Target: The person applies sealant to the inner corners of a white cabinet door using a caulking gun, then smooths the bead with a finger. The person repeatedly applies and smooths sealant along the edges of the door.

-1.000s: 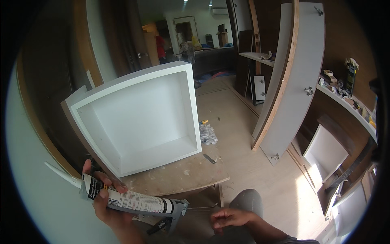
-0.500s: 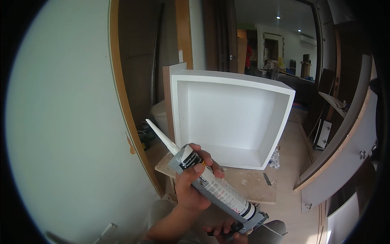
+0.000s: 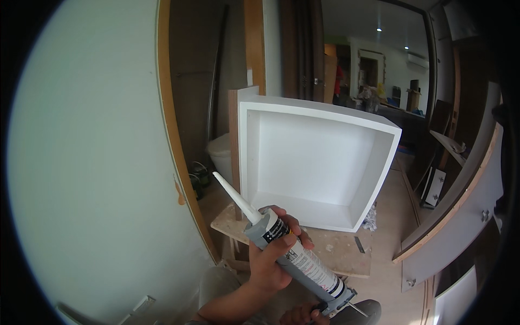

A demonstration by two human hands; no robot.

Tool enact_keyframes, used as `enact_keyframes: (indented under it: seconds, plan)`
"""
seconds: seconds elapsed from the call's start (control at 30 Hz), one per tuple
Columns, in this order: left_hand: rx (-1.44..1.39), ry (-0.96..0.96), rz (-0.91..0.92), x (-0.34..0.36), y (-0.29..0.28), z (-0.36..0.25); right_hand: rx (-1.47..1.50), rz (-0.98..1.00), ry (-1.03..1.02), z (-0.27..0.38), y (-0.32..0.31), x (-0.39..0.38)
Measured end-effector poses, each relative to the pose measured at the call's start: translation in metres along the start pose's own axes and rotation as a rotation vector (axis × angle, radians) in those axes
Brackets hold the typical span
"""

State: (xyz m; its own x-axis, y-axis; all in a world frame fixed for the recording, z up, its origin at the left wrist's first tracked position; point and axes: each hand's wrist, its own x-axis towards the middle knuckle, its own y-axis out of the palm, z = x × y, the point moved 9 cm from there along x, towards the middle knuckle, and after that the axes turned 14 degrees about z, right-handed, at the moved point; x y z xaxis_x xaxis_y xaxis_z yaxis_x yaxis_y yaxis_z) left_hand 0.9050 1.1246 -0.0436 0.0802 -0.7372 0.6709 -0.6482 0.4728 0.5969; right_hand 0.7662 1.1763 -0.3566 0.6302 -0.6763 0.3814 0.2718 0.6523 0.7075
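A grey caulking gun (image 3: 306, 279) with a white sealant cartridge (image 3: 307, 261) in it lies tilted across the lower middle. Its white nozzle (image 3: 235, 196) points up and to the far left. My left hand (image 3: 273, 260) is wrapped round the front of the cartridge and its grey cradle, thumb on the near side. Low at the bottom edge, my right hand (image 3: 304, 314) closes on the gun's black handle; part of it is cut off by the picture. Behind the nozzle, a white open-fronted box cabinet (image 3: 311, 157) stands on a low wooden board (image 3: 341, 262), apart from the nozzle tip.
A pale wall (image 3: 92, 151) and a wooden door frame (image 3: 176, 124) rise on the left, with a toilet (image 3: 220, 154) beyond. White panels with hinges (image 3: 455, 246) lean along the right. A crumpled rag (image 3: 370, 218) and a dark metal strip (image 3: 359, 245) lie by the cabinet.
The view has shifted a little, so the surroundings sit farther right. The caulking gun has moved slightly right and lower against the cabinet. Both hands keep their hold.
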Motion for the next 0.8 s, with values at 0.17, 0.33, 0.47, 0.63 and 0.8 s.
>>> enact_keyframes:
  seconds: [0.17, 0.33, 0.47, 0.63, 0.8]
  plan:
    - [0.021, 0.012, -0.027, -0.001, -0.002, -0.004, 0.016, 0.063, -0.005, 0.000, 0.000, 0.008]
    - [0.041, 0.008, -0.047, -0.004, -0.005, -0.006, 0.029, 0.087, -0.016, 0.002, 0.001, 0.011]
    - [0.046, 0.013, -0.051, -0.006, -0.008, -0.007, 0.045, 0.079, -0.001, -0.002, -0.001, 0.011]
    - [0.115, -0.006, -0.071, -0.010, -0.015, -0.007, 0.023, 0.102, 0.005, -0.006, -0.005, 0.011]
    - [0.141, -0.002, -0.104, -0.014, -0.021, -0.007, 0.046, 0.078, 0.021, -0.016, -0.016, 0.011]
